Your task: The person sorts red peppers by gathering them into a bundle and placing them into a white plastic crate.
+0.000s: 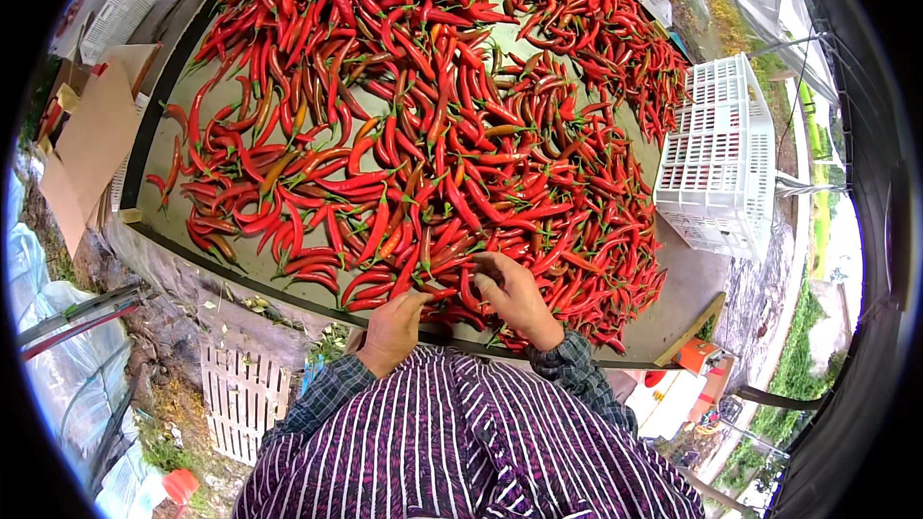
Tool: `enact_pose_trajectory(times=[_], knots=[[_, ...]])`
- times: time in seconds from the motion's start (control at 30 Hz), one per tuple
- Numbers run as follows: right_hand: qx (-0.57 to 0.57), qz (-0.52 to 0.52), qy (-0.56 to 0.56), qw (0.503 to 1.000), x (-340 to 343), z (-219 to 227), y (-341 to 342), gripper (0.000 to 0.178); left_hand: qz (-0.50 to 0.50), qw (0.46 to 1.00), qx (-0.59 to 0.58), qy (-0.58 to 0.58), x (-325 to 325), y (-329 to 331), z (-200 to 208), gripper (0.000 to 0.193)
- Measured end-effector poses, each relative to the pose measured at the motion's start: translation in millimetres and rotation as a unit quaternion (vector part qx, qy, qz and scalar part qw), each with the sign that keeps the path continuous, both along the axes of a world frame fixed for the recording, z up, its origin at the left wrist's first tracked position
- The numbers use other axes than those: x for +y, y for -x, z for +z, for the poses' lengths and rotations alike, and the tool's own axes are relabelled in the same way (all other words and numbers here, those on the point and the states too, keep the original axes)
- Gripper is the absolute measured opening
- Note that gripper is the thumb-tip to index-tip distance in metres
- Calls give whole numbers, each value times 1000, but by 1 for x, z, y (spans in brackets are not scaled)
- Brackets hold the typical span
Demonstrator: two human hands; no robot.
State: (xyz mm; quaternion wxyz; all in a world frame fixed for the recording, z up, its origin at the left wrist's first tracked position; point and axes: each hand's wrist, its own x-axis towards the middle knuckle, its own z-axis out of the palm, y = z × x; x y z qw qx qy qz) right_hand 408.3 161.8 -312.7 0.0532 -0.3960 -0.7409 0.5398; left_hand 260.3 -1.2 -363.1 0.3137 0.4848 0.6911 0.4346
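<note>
From a distance I watched two bare hands at the near edge of a wide counter [692, 274], where red chili peppers [423, 149] lay in a broad, tangled layer. The peppers ran right up to the wearer's fingers; most were bright red with green stems, and a few were brownish or orange.

I saw the left hand [392, 329] over the near rim, its thumb and fingers drawn close together at the nearest peppers. I could not tell whether it had hold of one. Just beside it, the right hand [512, 294] reached in among the peppers, fingers loosely curled and partly parted from the thumb. One curved pepper lay right by its fingertips, but I could not tell whether it was gripped.

Dark checked sleeves [332, 389] covered both forearms, and a purple-and-white striped garment [423, 442] filled the lower middle of my view. At the right of the counter I had a white lattice crate [716, 159], with red showing through its openings. Brown cardboard [96, 154] stood off to the left, and a pale slatted panel [240, 389] lay below the near left edge.
</note>
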Motion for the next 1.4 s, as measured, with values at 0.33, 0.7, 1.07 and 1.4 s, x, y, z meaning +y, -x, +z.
enact_pose_trajectory(times=[0.33, 0.7, 1.07, 1.4], knots=[[40, -44, -271, 961, 168, -36, 59, 26, 36, 992, 78, 88, -9, 38, 9, 22], [-237, 115, -412, 873, 247, -100, 113, 32, 149, 980, 70, 111, -5, 24, 5, 17], [184, -122, -157, 963, 221, -35, 95, 27, 73, 995, 63, 39, 14, 35, 2, 17], [423, -313, 306, 793, 91, -34, 107, 25, 72, 982, -168, 55, 73, 86, 19, 27]])
